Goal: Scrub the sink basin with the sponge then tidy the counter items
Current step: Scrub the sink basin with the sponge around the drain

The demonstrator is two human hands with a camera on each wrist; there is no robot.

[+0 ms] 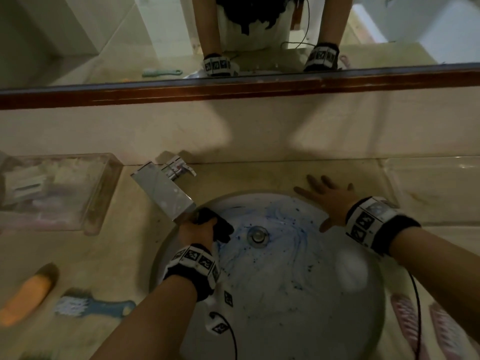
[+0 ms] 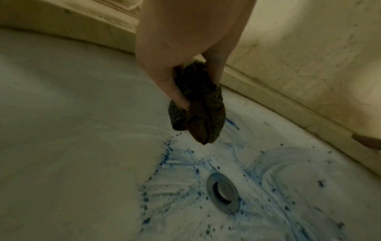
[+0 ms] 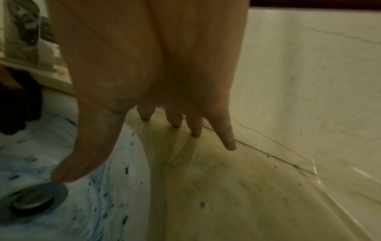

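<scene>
A round white sink basin [image 1: 293, 294] is streaked and speckled with blue cleaner around its metal drain [image 1: 257, 235]. My left hand [image 1: 198, 229] grips a dark crumpled sponge [image 1: 220, 224] at the basin's left back wall, just under the chrome faucet [image 1: 163, 189]. In the left wrist view the sponge [image 2: 199, 106] hangs pinched between thumb and fingers above the blue smears, near the drain [image 2: 223, 192]. My right hand [image 1: 328, 201] lies flat with spread fingers [image 3: 228, 137] on the counter at the basin's back right rim, thumb over the bowl.
On the left counter sit a clear plastic tray [image 1: 55, 190] of items, an orange bottle [image 1: 27, 294] and a blue brush [image 1: 93, 306]. Pink combs or brushes [image 1: 407, 318] lie at the right front. Another clear tray [image 1: 436, 178] stands at the back right. A mirror [image 1: 233, 35] rises behind.
</scene>
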